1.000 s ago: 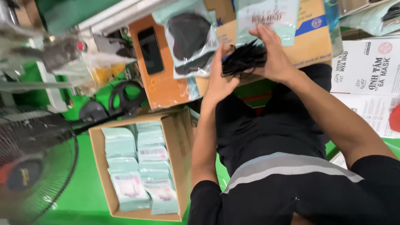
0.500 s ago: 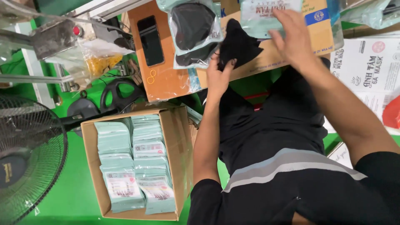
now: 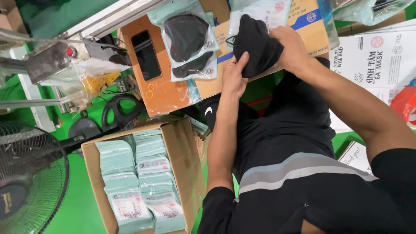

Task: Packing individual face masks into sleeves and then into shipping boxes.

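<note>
Both of my hands hold a stack of black face masks (image 3: 256,43) over a brown cardboard box (image 3: 303,21). My left hand (image 3: 235,76) grips the stack's lower left edge, thumb up along it. My right hand (image 3: 291,45) clasps the stack from the right. A pale green plastic pouch (image 3: 260,11) lies on the box just behind the masks. To the left, filled pouches with black masks (image 3: 188,39) rest on an orange board (image 3: 158,89).
An open carton (image 3: 177,143) packed with several pale green mask packets (image 3: 141,177) stands at lower left. A fan (image 3: 30,177) sits at the far left, a metal machine (image 3: 52,60) at upper left, a black phone (image 3: 146,55) on the board, white printed boxes (image 3: 372,60) at right.
The view has shifted so the carton sits lower. My hands have gathered the black masks into a tighter bundle and moved slightly right over the brown box.
</note>
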